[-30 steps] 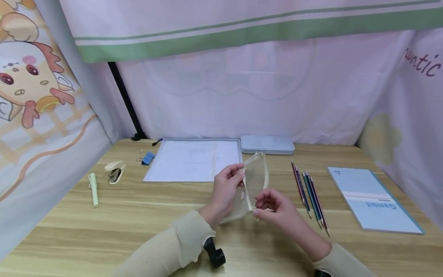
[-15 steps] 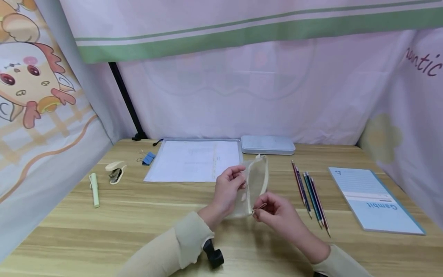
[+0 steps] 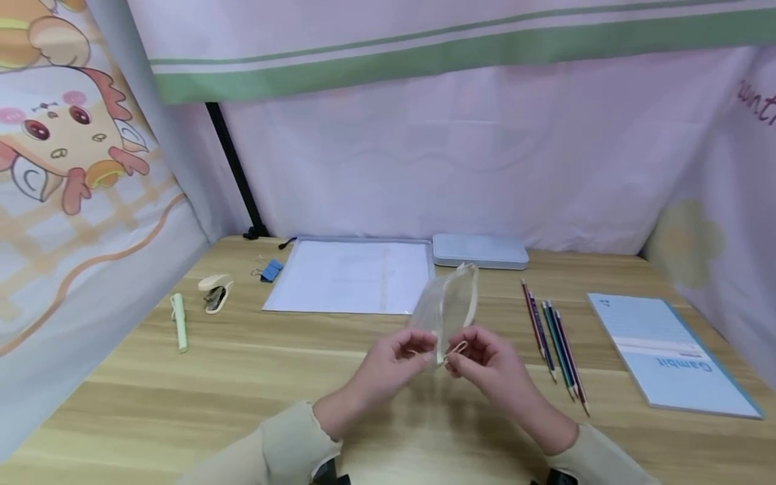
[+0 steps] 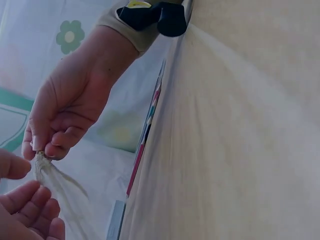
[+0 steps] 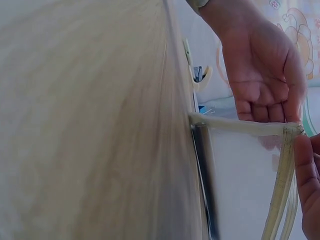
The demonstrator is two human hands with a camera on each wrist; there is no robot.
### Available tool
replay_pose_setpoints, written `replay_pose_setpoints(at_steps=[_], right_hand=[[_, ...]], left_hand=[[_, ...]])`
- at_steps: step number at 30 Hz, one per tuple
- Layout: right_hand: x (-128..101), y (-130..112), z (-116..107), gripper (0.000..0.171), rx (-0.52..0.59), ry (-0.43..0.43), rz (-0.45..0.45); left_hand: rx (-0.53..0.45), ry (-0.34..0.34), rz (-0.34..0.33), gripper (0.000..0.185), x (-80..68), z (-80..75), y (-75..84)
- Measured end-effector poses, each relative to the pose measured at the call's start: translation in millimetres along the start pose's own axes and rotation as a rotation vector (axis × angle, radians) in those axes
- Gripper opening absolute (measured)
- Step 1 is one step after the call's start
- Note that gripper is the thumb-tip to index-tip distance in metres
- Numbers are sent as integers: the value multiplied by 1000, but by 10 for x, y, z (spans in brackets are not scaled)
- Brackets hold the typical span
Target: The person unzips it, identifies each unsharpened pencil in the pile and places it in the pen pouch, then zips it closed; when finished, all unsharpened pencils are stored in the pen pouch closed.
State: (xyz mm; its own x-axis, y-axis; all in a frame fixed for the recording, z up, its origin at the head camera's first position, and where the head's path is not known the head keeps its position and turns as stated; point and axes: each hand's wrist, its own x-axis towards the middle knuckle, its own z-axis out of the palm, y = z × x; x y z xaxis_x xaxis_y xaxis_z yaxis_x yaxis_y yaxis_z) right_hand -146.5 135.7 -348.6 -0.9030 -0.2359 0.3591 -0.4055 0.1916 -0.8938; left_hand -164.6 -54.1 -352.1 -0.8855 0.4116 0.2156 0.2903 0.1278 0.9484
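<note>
hands meet above a wooden desk (image 3: 242, 377), holding a sheer mesh pouch (image 3: 447, 306) upright between them. left hand (image 3: 388, 364) pinches the pouch's near bottom corner, thumb and fingertips curled onto its edge. right hand (image 3: 485, 360) pinches the small zipper pull (image 3: 456, 350) at that same corner, fingers curled close. the two hands almost touch, with the pouch rising from their fingertips and leaning away toward the back of the desk. in the right wrist view the cream zipper band (image 5: 240, 125) runs sideways from the left hand's fingertips (image 5: 272, 112). behind the pouch lie a clear folder (image 3: 348, 276) and a pale blue tin (image 3: 479, 250). pencils (image 3: 554, 343) lie in a row to the right, well apart from the hands, and a blue notebook (image 3: 667, 353) lies beyond them. far left are a green pen (image 3: 179, 321), a stapler (image 3: 215, 291) and a blue clip (image 3: 269, 270).
</note>
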Motion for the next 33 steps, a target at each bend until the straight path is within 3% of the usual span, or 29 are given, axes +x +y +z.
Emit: replay_pose_setpoints(at_steps=[3, 6, 11, 17, 22, 28, 33], right_hand=[[-2, 23, 17, 17, 0, 2, -24], [-5, 49, 37, 17, 4, -2, -28], [3, 37, 30, 16, -15, 11, 63], [42, 9, 1, 16, 8, 19, 135], [69, 33, -50, 21, 27, 24, 182], [103, 96, -192, 22, 21, 99, 284], [99, 140, -350, 24, -29, 121, 298]], left_hand=[[45, -64, -31, 29, -6, 20, -19], [68, -83, -62, 27, -15, 38, -31], [74, -49, -97, 16, -12, 76, -37], [61, -2, -79, 16, -10, 83, -52], [13, 1, -72, 18, -23, 65, -68], [-79, 10, -105, 20, -63, 7, -61], [-75, -10, -105, 20, -93, -99, -45]])
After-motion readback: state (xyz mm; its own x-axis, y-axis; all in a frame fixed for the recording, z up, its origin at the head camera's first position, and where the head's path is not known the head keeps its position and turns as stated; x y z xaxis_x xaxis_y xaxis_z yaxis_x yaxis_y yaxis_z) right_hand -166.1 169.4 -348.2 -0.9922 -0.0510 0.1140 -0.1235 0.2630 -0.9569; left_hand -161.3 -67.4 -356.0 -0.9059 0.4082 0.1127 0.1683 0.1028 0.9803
